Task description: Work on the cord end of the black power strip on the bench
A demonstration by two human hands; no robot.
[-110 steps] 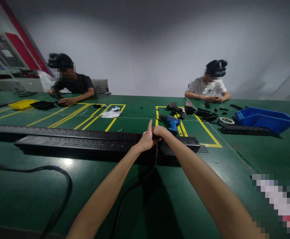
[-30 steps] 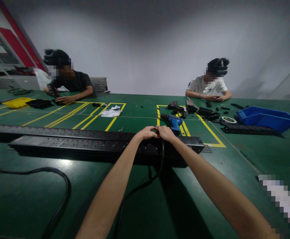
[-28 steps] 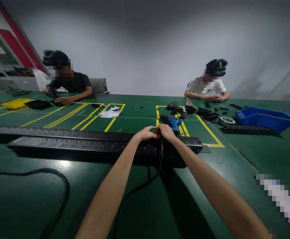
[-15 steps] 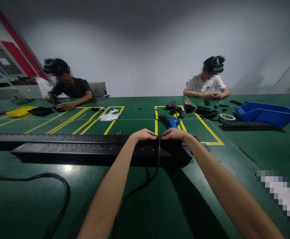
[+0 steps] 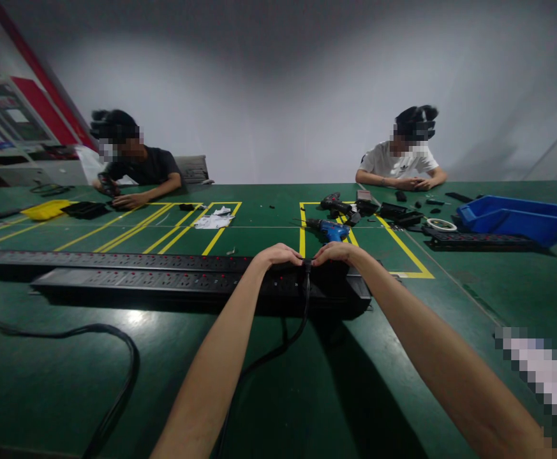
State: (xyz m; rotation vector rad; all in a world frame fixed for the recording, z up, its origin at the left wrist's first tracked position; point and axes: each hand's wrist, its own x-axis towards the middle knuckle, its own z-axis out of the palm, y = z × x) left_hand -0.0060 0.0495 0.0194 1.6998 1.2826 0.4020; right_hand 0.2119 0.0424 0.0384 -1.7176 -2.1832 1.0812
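Observation:
Two long black socket strips lie side by side across the green table, the front strip [image 5: 163,282] nearer me and the rear strip [image 5: 91,258] behind it. Near the right end of the front strip, a black plug [image 5: 307,262] is pinched between my left hand [image 5: 281,254] and my right hand [image 5: 336,253]. Fingers of both hands are closed on its sides. From the plug a black cable [image 5: 302,325] hangs over the strip's front edge and curves down toward me. Whether the plug's pins are in a socket is hidden.
Beyond my hands lies a blue drill [image 5: 332,231], with a second drill [image 5: 335,204] behind it. A blue bin [image 5: 512,217] and a tape roll [image 5: 441,224] are at right. Another cable [image 5: 132,357] curves at left. Two people sit across the table.
The whole view has shifted slightly, with the strips' left ends appearing farther right. Both hands stay on the plug.

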